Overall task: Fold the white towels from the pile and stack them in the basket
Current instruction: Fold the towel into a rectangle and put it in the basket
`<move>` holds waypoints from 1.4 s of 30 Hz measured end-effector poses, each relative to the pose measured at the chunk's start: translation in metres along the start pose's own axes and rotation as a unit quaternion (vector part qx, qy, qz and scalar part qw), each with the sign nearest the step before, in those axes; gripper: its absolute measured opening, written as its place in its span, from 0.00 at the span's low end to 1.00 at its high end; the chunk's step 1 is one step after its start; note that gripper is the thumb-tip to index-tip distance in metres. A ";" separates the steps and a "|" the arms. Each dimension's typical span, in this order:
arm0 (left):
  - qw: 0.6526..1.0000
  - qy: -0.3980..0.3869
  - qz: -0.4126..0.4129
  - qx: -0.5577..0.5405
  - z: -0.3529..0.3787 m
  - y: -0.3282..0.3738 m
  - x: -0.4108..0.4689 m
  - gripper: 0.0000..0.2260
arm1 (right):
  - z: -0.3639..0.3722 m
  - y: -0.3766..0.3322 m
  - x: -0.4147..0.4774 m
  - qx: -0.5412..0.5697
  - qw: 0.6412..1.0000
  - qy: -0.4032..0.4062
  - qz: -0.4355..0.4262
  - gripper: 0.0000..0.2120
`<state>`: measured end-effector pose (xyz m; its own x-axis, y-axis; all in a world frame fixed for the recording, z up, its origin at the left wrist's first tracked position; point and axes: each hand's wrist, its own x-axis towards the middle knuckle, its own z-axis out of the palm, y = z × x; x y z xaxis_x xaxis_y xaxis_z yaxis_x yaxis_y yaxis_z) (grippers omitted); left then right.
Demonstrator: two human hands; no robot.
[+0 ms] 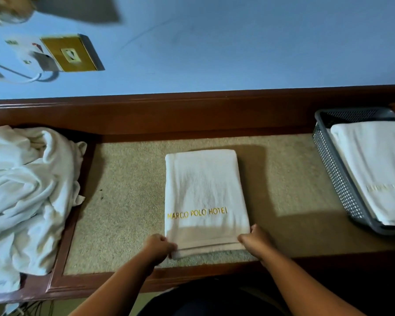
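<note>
A folded white towel [203, 190] with gold "MARCO POLO HOTEL" lettering lies flat in the middle of the table. My left hand [159, 247] grips its near left corner, fingers curled round the edge. My right hand [255, 239] grips the near right corner the same way. A pile of crumpled white towels [25, 197] lies at the left end of the table. At the right stands a grey perforated basket [335, 176] with a folded white towel [374, 169] lying inside it.
The table has a speckled beige top [128, 201] set in a dark wooden frame [146, 115], with a raised wooden back rail. Behind it is a blue wall with a brass socket plate [71, 53] and a white plug and cable at upper left.
</note>
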<state>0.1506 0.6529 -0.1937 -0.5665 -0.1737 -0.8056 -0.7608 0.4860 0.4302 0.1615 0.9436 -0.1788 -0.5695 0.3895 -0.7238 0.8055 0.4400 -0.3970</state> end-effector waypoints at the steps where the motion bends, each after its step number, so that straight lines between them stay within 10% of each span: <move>1: 0.999 0.035 0.019 0.002 0.002 -0.005 0.004 0.13 | 0.002 0.002 0.000 0.009 1.000 0.007 -0.005 0.23; 4: 0.993 0.051 0.054 -0.091 0.009 -0.007 0.013 0.27 | 0.007 0.000 0.005 0.102 0.995 -0.013 -0.014 0.34; 22: 0.852 -0.241 0.107 -0.452 0.055 0.172 -0.171 0.14 | -0.178 0.000 -0.061 0.527 0.830 -0.168 -0.069 0.21; 36: 0.750 -0.348 0.383 -0.412 0.234 0.414 -0.268 0.19 | -0.496 0.027 -0.014 0.637 0.692 0.022 -0.339 0.19; 42: 0.824 -0.364 0.212 -0.379 0.382 0.390 -0.212 0.17 | -0.505 0.119 0.082 0.609 0.763 0.127 -0.175 0.10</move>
<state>0.0950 1.2059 -0.0112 -0.7021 0.5676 -0.4299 -0.6790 -0.3521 0.6441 0.1284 1.4362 -0.0006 -0.6734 0.6326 -0.3825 0.0639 -0.4656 -0.8827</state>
